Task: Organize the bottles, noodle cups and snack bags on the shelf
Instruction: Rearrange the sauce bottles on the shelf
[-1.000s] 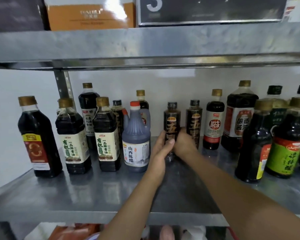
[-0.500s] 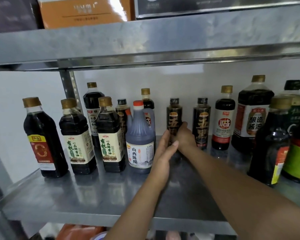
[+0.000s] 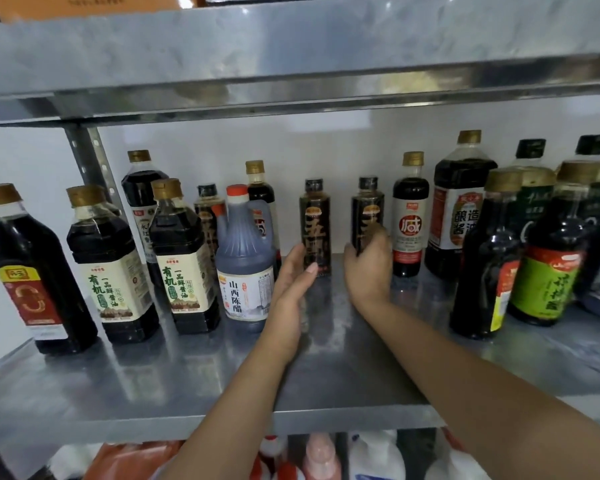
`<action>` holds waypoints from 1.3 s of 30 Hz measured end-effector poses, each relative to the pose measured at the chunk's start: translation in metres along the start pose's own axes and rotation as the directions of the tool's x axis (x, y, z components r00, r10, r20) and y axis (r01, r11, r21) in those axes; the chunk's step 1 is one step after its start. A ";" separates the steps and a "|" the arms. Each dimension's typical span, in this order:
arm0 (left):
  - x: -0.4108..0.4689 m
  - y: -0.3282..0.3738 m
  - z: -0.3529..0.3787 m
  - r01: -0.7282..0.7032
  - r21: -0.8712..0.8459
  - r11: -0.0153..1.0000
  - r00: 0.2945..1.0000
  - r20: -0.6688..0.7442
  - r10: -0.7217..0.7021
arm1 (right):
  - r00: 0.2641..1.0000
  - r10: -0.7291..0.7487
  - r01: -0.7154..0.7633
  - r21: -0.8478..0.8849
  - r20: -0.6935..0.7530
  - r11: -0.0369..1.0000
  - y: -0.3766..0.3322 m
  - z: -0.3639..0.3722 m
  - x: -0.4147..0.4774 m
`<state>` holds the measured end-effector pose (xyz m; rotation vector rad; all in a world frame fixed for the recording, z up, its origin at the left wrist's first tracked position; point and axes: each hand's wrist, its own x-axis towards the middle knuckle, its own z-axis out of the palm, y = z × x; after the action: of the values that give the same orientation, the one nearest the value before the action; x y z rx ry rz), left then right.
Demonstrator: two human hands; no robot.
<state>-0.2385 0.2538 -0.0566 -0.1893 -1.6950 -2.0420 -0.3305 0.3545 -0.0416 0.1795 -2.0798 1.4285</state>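
Head view: a metal shelf (image 3: 343, 375) is seen with dark sauce bottles standing upright in loose rows, left to right. Two matching slim bottles are found at the middle back, set apart with a bare gap between them. The left hand (image 3: 293, 285) is held flat and open, fingers straight, against or just beside the left side of the left slim bottle (image 3: 315, 223); real contact cannot be told, and nothing is gripped by it. The right hand (image 3: 369, 271) is wrapped round the lower half of the right slim bottle (image 3: 367, 209), fingers curled across its label, base apparently on the shelf. Change noted: a second ago both hands were gathered at the left slim bottle; since then the right hand has been shifted over to its twin, while the left has been kept where it was. The left slim bottle is judged as placed, the twin as the one now being handled. The next move is likely a slide of the right slim bottle toward its match or into line. Tight neighbours are noted: a jug (image 3: 245, 258) near the left hand, a red-label bottle (image 3: 410, 223) just beside the right hand, so a knock is possible. No noodle cups or snack bags are seen on this level; goods below the shelf are too blurred to name.
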 end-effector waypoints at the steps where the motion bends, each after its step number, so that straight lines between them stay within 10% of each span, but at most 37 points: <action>1: 0.000 0.000 0.000 0.005 -0.008 1.000 1.000 0.000 -0.005 | 0.999 0.010 -0.010 0.003 -0.038 1.000 0.001 -0.003 0.004; 14: -0.008 0.008 0.000 0.050 0.000 0.999 0.998 0.049 -0.050 | 0.986 0.147 -0.144 -0.048 0.073 0.988 0.018 0.016 0.049; 39: -0.030 0.057 0.071 -0.038 0.273 0.961 0.999 -0.007 0.041 | 0.883 -0.073 0.121 -0.074 0.463 0.990 -0.028 -0.121 -0.086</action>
<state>-0.2008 0.3225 -0.0024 -0.1167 -1.9255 -1.7535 -0.2009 0.4310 -0.0374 0.6275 -2.4728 1.3065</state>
